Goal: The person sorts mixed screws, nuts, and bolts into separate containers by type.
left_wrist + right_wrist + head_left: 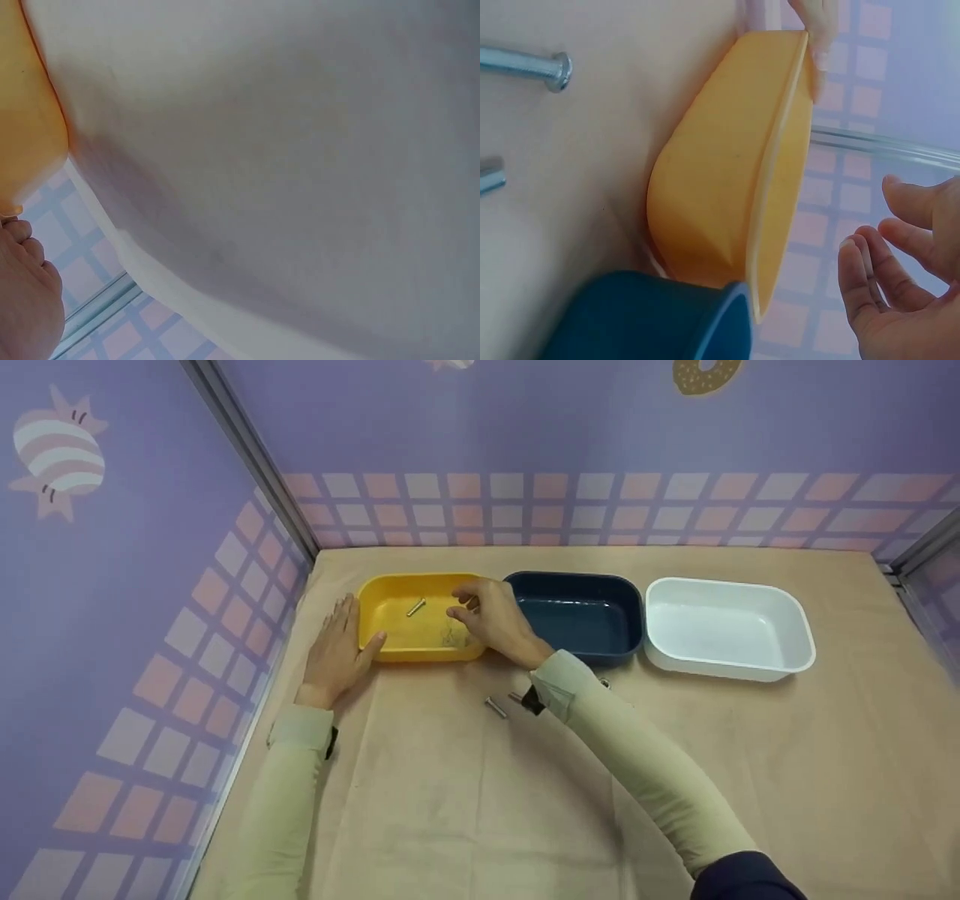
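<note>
My left hand [337, 649] rests against the left end of the yellow bin [427, 655], with the fingers stretched along its outside and the thumb at the front rim. Over the bin's right part hovers my right hand [499, 615]. In the right wrist view its thumb and fingers [859, 281] stand apart with nothing between them. One silver bolt [416, 607] lies inside the yellow bin, and a faint, blurred shape [454, 636] shows below the right fingertips. On the cloth below the bins lies another bolt [496, 707]. Beside it, a further bolt [515, 697] is partly hidden by the right wrist.
A dark blue bin [577, 622] stands right of the yellow one, and a white bin [731, 634] right of that. A small metal piece [604, 683] lies by the right sleeve. Patterned walls [480, 427] bound the cloth-covered table [420, 795] at the back and left.
</note>
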A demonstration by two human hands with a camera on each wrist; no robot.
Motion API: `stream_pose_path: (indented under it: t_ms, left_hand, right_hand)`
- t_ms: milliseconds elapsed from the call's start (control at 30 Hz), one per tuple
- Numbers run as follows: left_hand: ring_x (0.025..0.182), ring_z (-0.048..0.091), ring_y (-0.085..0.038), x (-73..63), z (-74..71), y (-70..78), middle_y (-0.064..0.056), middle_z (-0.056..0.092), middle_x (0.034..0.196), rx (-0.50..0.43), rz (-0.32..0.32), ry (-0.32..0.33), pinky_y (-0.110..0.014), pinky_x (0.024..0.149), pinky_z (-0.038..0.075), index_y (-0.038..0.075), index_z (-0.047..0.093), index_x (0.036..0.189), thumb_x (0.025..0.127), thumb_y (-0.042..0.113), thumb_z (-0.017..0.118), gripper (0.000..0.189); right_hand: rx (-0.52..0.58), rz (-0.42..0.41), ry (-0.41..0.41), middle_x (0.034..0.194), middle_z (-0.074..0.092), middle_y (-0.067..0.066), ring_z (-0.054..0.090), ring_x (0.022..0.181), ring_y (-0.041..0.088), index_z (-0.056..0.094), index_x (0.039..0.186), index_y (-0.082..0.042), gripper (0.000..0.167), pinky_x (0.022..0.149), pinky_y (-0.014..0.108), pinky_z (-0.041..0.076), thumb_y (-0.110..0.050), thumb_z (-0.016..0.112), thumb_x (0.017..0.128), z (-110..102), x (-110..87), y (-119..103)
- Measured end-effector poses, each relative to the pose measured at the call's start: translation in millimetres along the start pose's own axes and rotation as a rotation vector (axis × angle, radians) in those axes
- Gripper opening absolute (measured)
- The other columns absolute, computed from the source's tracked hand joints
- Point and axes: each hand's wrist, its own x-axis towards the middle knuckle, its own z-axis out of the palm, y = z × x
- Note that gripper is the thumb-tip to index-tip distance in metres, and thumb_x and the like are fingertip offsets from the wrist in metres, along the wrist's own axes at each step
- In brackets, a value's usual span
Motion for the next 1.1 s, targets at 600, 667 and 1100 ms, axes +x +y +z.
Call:
stream_pose_path:
  t_ms: [600,667,1100]
  left_hand:
    - [0.166,0.012,-0.042,0.7,-0.4,-3.6,-0.025,0.012,0.178,-0.016,0.023,0.025,-0.058,0.135,0.010,-0.007,0.012,0.168,0.111,0.056,0.043,0.090]
    - [0.166,0.012,-0.042,0.4,0.5,-3.3,-0.025,0.012,0.178,-0.016,0.023,0.023,-0.058,0.135,0.011,-0.007,0.013,0.168,0.111,0.056,0.043,0.090]
    - [0.166,0.013,-0.042,-1.0,1.9,-2.0,-0.026,0.013,0.177,-0.019,0.024,0.030,-0.057,0.135,0.012,-0.007,0.014,0.168,0.111,0.056,0.043,0.090]
  right_hand:
    - [0.012,-0.071,0.059,0.114,0.074,0.017,0.074,0.101,0.026,0.078,0.122,0.000,0.030,0.090,0.040,0.066,-0.018,0.080,0.098,-23.9,-33.4,3.3]
    - [0.005,-0.081,0.069,0.112,0.074,0.018,0.075,0.099,0.026,0.079,0.121,0.001,0.031,0.089,0.039,0.066,-0.018,0.081,0.098,-25.5,-36.8,4.6]
    - [0.011,-0.065,0.088,0.109,0.074,0.015,0.074,0.096,0.022,0.079,0.122,0.000,0.034,0.088,0.035,0.066,-0.022,0.082,0.097,-30.0,-58.3,11.8]
